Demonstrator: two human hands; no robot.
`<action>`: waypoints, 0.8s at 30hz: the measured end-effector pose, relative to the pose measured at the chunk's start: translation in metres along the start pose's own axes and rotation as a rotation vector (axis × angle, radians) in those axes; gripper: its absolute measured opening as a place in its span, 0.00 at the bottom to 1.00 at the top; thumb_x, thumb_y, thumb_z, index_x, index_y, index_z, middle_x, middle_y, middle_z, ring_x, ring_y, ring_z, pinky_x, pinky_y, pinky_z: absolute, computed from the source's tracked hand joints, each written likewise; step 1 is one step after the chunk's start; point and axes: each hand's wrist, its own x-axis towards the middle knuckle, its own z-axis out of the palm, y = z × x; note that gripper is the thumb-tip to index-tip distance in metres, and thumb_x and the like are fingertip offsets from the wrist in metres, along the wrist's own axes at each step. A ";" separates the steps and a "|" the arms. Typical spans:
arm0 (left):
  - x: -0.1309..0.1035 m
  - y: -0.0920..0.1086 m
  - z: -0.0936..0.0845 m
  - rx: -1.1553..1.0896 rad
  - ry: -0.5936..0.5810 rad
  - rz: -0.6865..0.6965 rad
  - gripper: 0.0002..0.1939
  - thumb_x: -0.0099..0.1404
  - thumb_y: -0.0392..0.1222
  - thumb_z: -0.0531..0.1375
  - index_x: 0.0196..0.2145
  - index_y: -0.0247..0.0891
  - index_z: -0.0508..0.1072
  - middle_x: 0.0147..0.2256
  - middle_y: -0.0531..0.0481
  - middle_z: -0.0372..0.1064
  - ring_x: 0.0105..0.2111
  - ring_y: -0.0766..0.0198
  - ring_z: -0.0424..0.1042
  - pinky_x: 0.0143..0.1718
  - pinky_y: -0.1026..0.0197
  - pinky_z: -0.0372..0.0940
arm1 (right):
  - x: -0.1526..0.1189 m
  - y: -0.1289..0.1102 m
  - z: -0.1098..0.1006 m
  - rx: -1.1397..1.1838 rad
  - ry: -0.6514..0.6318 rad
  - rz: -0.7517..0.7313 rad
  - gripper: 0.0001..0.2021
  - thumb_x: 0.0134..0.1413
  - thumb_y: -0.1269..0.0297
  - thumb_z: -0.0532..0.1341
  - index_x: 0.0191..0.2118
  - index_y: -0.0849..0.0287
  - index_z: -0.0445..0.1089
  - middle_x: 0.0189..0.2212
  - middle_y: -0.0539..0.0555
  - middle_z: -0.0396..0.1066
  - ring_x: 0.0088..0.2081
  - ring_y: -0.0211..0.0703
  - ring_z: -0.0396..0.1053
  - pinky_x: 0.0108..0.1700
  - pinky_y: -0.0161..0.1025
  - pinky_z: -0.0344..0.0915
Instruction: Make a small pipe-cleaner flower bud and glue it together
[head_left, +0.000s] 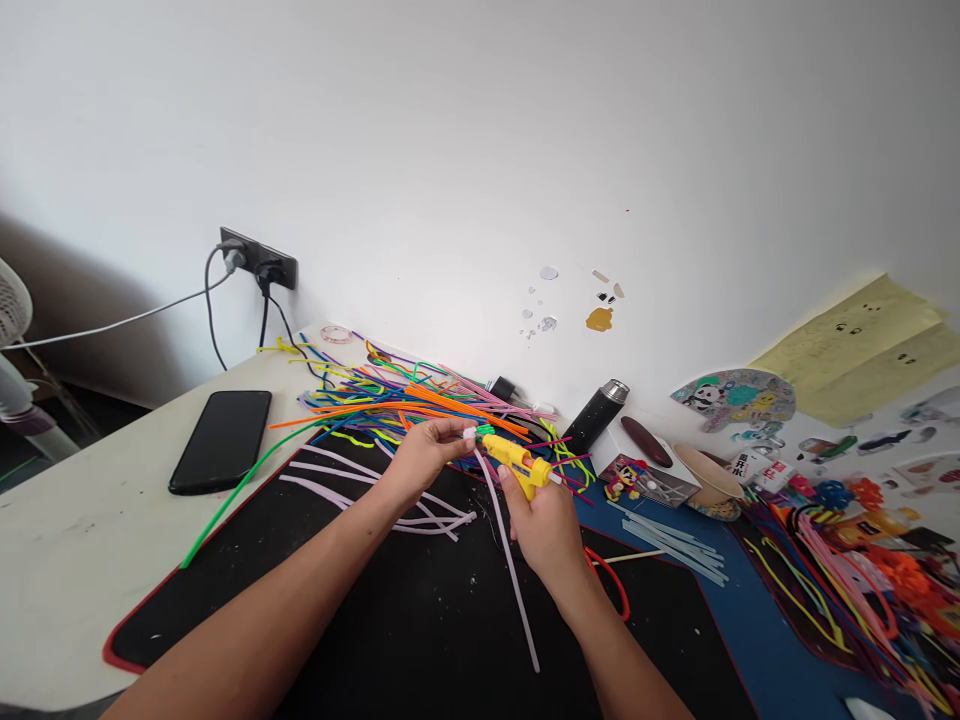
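My right hand is wrapped round the grip of a yellow hot glue gun, its green nozzle pointing left. In a pinch, my left hand holds a pale lilac pipe cleaner by its curled upper end, right at the nozzle tip. The rest of that pipe cleaner hangs down toward the black mat. Whether the nozzle touches the curled end, I cannot tell. More lilac pipe cleaners lie on the mat to the left of my hands.
Behind my hands spreads a pile of coloured pipe cleaners. A phone lies at the left. At the right are a black flask, clear glue sticks, a bowl and more pipe cleaners. Plugs fill a wall socket.
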 end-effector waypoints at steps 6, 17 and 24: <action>0.000 0.000 0.000 0.007 0.001 0.002 0.29 0.43 0.50 0.81 0.42 0.36 0.85 0.39 0.44 0.85 0.40 0.53 0.82 0.51 0.52 0.73 | 0.000 -0.001 0.000 -0.009 -0.004 0.005 0.30 0.71 0.41 0.52 0.30 0.56 0.79 0.11 0.52 0.65 0.19 0.51 0.71 0.28 0.41 0.62; 0.000 -0.001 -0.001 0.020 -0.001 0.013 0.27 0.44 0.50 0.81 0.41 0.36 0.85 0.39 0.44 0.85 0.41 0.52 0.82 0.51 0.51 0.73 | 0.000 0.000 0.000 0.009 0.010 0.000 0.29 0.70 0.41 0.52 0.30 0.55 0.80 0.10 0.52 0.65 0.19 0.51 0.72 0.29 0.41 0.64; 0.002 -0.002 -0.002 0.023 0.002 0.010 0.28 0.44 0.50 0.81 0.42 0.36 0.85 0.39 0.43 0.85 0.41 0.51 0.82 0.51 0.51 0.73 | -0.003 0.002 0.003 0.086 -0.010 0.037 0.32 0.69 0.37 0.52 0.21 0.54 0.73 0.09 0.52 0.64 0.17 0.47 0.69 0.27 0.40 0.64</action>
